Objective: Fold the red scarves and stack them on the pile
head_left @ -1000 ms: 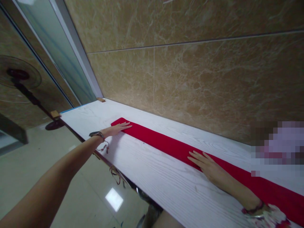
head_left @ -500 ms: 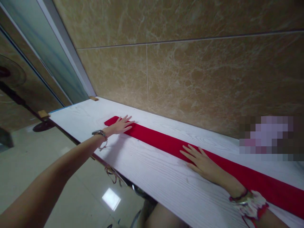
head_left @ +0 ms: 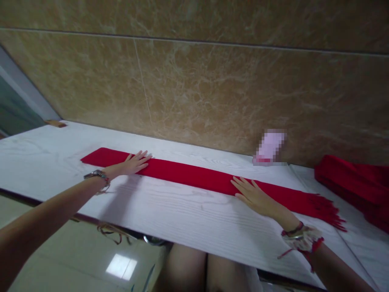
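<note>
A long red scarf (head_left: 185,173) lies in a flat, narrow strip on the white table (head_left: 182,207), with a fringe at its right end. My left hand (head_left: 135,163) rests on the scarf toward its left end, fingers spread. Farther right, my right hand (head_left: 252,196) lies on the scarf's near edge and the table, its fingers also apart. Neither hand grips anything.
A marbled tile wall (head_left: 197,97) runs along the table's back edge. A blurred pink object (head_left: 270,147) stands against it. More folded red cloth (head_left: 358,186) lies at the right. A small wooden block (head_left: 56,123) sits at the back left corner.
The view has swung to the right, bringing the scarf's fringed end and the other red cloth into sight. Both hands stay spread on the scarf.
</note>
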Available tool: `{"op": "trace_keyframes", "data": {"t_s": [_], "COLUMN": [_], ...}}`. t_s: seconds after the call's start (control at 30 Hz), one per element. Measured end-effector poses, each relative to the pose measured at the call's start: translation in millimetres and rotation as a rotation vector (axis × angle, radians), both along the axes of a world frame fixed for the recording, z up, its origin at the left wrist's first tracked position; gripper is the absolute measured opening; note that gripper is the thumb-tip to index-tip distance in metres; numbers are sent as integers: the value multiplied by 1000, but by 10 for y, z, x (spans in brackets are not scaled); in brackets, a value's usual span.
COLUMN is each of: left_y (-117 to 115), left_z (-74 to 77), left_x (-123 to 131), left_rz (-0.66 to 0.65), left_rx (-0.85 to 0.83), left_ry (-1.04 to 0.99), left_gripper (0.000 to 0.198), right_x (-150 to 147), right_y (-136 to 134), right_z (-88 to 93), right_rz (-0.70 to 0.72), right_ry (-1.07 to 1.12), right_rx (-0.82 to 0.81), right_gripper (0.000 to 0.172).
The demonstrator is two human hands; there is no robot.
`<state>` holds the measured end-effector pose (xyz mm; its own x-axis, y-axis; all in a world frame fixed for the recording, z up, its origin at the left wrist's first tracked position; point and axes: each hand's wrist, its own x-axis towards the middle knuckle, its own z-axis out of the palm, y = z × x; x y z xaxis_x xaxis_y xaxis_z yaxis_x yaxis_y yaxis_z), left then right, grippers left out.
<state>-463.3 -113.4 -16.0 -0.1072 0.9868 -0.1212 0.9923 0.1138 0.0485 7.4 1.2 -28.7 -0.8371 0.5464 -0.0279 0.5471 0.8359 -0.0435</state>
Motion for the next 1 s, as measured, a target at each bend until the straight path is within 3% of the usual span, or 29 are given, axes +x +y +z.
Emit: {"op": "trace_keyframes", "data": {"t_s": [0.1, 0.23, 0.3, 0.37, 0.53, 0.6, 0.67, 0.77, 0.87, 0.93, 1.0], "left_y": [326, 640, 687, 695, 706, 717, 730, 760, 825, 884, 933], "left_z": [47, 15, -39, -99, -159, -135, -88, -3, 35, 19, -14], "left_x": [679, 1728, 2028, 2119, 1979, 2017, 2181, 2612, 3036, 3192, 3235], "left_rz": [-98, -426, -541, -574, -578, -560, -565, -726, -903, -924, -924], "left_rx": [14, 36, 21, 30, 29, 4, -1, 8, -13, 5, 43], "left_ry": [-13, -64, -46, -10, 8, 10, 10, -3, -14, -24, -39], "left_gripper": [47, 50, 49, 48, 48, 48, 49, 54, 55, 48, 44], "right_x": [56, 28, 209, 559, 1640, 1887, 1941, 1724, 1408, 1290, 1284], "right_y": [-12, -1, 43, 104, 292, 371, 434, 439, 311, 201, 122], "right_z": [-6, -66, -109, -151, -197, -169, -114, -10, 71, 92, 85], "right_rz": [-125, -205, -256, -336, -517, -574, -600, -475, -162, -32, -4], "right_ry": [38, 31, 16, -6, -85, -100, -59, 73, 123, 98, 54], "right_rx": [44, 89, 120, 163, 280, 290, 286, 215, 99, 93, 150], "right_gripper": [51, 47, 46, 46, 44, 43, 41, 43, 55, 51, 41]}}
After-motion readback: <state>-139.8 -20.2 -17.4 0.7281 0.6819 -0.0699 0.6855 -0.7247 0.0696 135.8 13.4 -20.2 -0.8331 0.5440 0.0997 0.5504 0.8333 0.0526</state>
